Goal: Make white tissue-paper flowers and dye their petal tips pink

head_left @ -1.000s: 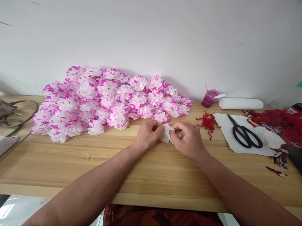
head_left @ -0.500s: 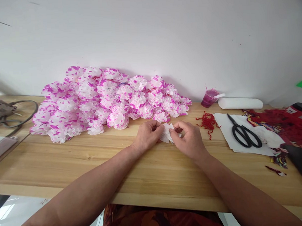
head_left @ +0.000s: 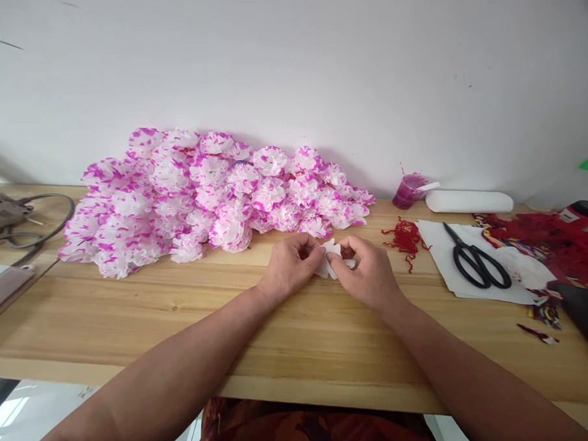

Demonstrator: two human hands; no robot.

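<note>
Cup [head_left: 410, 184] holds purple contents [head_left: 403, 199], beyond pinched white paper [head_left: 323, 268].

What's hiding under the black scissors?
White paper lies under the black scissors, showing through their handle loops. The part right beneath the blades and handles is covered, and so is whatever lies beneath the paper.

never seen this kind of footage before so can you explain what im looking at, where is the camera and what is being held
There is no machine here: you see a person's bare left hand and right hand, viewed by a camera worn on their head, looking forward and down. Between them, the hands pinch a small, thin, white papery piece. On the pale wooden table, a heap of white papery flowers with magenta markings lies against the wall. To the right are tangled red yarn and black metal scissors on white sheets.
</note>
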